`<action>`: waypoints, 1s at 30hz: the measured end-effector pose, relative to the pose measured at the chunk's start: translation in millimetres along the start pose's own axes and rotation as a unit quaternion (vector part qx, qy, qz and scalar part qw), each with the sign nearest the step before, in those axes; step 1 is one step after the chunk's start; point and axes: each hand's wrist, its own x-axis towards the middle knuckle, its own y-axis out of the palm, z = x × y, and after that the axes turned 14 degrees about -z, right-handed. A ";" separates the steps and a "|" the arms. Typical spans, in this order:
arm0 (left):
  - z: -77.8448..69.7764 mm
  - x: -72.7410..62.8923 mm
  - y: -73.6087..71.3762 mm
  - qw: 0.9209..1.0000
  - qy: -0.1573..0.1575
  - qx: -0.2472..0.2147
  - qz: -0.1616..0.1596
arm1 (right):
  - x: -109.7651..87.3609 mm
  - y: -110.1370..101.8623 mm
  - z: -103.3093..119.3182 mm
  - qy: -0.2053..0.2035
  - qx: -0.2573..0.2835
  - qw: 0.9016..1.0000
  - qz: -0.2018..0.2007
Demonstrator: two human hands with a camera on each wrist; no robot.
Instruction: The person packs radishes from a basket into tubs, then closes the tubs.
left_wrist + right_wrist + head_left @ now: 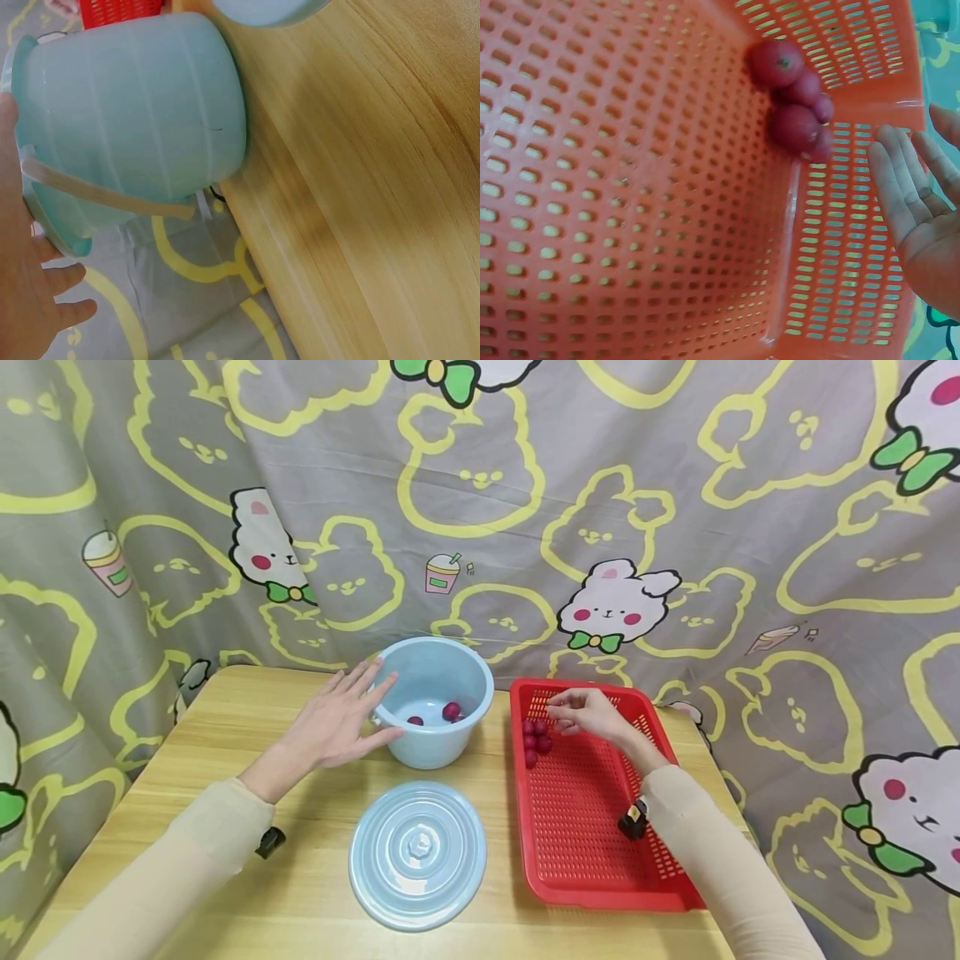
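Note:
A light blue bucket (429, 750) stands at the back of the table with a few small round red radishes (451, 711) on its bottom. At its left rim my left hand (333, 714) is spread with straight fingers and grips nothing. The bucket's pale handle (112, 193) hangs down its side in the left wrist view. My right hand (590, 716) is over the far end of a red perforated basket (577, 810), fingers loosely bent and holding nothing. Several radishes (791, 127) cluster along the basket wall, beside the right fingertips (885, 150).
A round light blue lid (417, 868) with a knob lies on the wooden table (300, 877) in front of the bucket. A grey patterned curtain (480, 485) hangs right behind the table. The bucket and basket stand side by side with a narrow gap.

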 end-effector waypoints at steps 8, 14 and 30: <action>-0.2 -0.1 0.3 1.000 -0.002 -0.002 0.001 | 0.9 1.4 -11.2 0.017 -0.002 1.000 0.003; -0.3 0.0 0.4 1.000 -0.001 0.000 0.000 | 2.0 0.5 -17.7 0.031 -0.011 0.999 0.009; -0.2 0.2 0.7 1.000 0.001 0.001 -0.002 | -0.8 0.5 -33.3 0.044 -0.016 0.998 0.031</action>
